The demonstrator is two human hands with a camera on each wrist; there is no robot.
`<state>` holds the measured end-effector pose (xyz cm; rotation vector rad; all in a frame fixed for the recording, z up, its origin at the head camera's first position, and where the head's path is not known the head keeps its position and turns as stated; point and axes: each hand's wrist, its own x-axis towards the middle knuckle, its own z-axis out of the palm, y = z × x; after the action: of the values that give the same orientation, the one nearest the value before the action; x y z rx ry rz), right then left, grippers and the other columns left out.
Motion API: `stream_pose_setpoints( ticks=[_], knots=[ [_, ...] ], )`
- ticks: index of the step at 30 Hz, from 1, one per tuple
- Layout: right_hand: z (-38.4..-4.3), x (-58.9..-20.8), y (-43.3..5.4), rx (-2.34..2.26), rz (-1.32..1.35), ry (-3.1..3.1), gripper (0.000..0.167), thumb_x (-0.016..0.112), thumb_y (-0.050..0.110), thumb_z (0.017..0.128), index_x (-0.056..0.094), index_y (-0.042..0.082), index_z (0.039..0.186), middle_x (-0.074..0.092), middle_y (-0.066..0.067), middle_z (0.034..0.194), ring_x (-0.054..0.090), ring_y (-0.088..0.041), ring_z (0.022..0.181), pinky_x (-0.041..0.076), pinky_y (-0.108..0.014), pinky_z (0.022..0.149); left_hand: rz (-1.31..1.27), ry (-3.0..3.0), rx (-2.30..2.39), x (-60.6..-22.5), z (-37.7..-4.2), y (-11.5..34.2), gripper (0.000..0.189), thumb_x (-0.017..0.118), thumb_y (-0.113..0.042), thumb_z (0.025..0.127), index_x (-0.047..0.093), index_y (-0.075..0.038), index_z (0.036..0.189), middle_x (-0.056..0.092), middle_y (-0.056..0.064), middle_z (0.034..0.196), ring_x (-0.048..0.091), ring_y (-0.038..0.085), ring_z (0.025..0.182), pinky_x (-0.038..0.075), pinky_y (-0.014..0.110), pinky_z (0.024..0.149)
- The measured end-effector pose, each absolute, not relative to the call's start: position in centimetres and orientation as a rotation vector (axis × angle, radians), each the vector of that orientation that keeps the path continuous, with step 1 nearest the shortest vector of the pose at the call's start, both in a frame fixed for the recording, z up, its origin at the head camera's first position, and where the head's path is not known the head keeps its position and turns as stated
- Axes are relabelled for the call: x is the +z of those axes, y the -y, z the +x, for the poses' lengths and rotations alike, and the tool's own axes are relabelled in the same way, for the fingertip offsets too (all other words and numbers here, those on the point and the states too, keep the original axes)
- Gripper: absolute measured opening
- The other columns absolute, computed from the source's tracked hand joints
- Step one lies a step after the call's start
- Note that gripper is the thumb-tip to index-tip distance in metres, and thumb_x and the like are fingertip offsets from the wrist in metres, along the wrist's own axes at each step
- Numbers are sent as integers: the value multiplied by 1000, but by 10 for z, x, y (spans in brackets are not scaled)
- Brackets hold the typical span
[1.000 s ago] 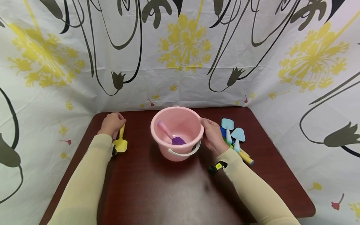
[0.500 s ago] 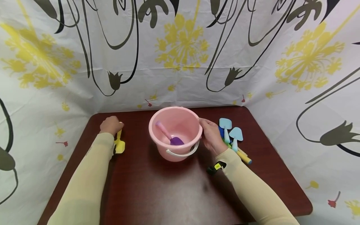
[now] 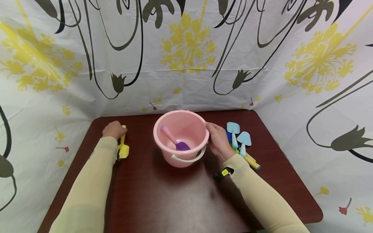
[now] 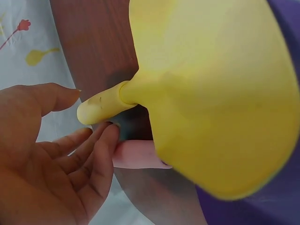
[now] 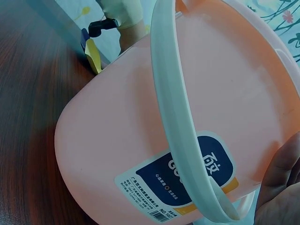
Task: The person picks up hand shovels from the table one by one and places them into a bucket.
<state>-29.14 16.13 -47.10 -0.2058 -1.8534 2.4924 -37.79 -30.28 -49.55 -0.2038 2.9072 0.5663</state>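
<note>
My left hand (image 3: pixel 113 130) is at the handle end of a yellow toy shovel (image 3: pixel 123 151) on the table's left side. In the left wrist view, the thumb stands apart from the yellow handle, with loosely bent fingers on its other side. Under that shovel lies another toy shovel with a pink handle (image 4: pixel 136 154) and purple blade (image 4: pixel 248 211). My right hand (image 3: pixel 218 139) holds the right rim of a pink bucket (image 3: pixel 170 157). Inside the bucket leans a purple-bladed toy shovel (image 3: pixel 182 146). The bucket's white bail (image 5: pixel 168 93) hangs down its near side.
Right of the bucket, several toy tools lie in a pile, including two light blue shovels (image 3: pixel 244 139) and a yellow handle (image 3: pixel 252 162) with a blue end. A patterned white sheet (image 3: pixel 180 87) stands round the dark red table (image 3: pixel 163 200).
My left hand has come down and slightly nearer over the yellow shovel's handle, from a raised pose beyond it. The head view shifts slightly. My right hand keeps its hold on the bucket.
</note>
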Motion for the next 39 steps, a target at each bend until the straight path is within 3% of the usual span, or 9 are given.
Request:
stream_pose_setpoints(
  ticks=[8, 14, 19, 26, 39],
  knots=[
    [-291, -472, -162, 2490, -217, 1854, 29, 70, 27, 109, 79, 1, 120, 69, -4, 84, 60, -12, 65, 51, -21, 55, -194, -2882, 588, -494, -380, 305, 37, 58, -31, 109, 57, -6, 82, 54, 10, 76, 54, 27, 70, 48, 41, 63],
    [-291, -473, -161, 2498, -213, 1840, 29, 71, 25, 109, 79, -1, 121, 68, -6, 84, 59, -12, 64, 51, -21, 55, -165, -2892, 616, -494, -379, 306, 32, 59, -29, 109, 60, 3, 108, 64, 22, 104, 60, 35, 87, 52, 48, 73],
    [-291, -472, -161, 2504, -220, 1847, 30, 71, 26, 109, 79, -1, 121, 69, -6, 85, 60, -12, 65, 51, -21, 56, -159, -2877, 642, -497, -381, 310, 36, 60, -25, 107, 60, 8, 122, 64, 26, 110, 61, 38, 90, 54, 50, 76],
    [-291, -471, -162, 2499, -234, 1862, 29, 71, 28, 109, 80, 2, 120, 69, -5, 86, 60, -13, 68, 52, -22, 57, -156, -2807, 742, -495, -381, 312, 63, 58, -19, 108, 39, 15, 159, 56, 38, 142, 65, 45, 110, 60, 53, 87],
    [-290, -471, -162, 2497, -234, 1902, 35, 71, 33, 110, 79, 4, 127, 70, -5, 91, 62, -15, 73, 54, -22, 60, -173, -2786, 872, -491, -384, 306, 63, 58, -20, 110, 38, 12, 161, 54, 38, 143, 64, 47, 120, 64, 52, 91]
  ],
)
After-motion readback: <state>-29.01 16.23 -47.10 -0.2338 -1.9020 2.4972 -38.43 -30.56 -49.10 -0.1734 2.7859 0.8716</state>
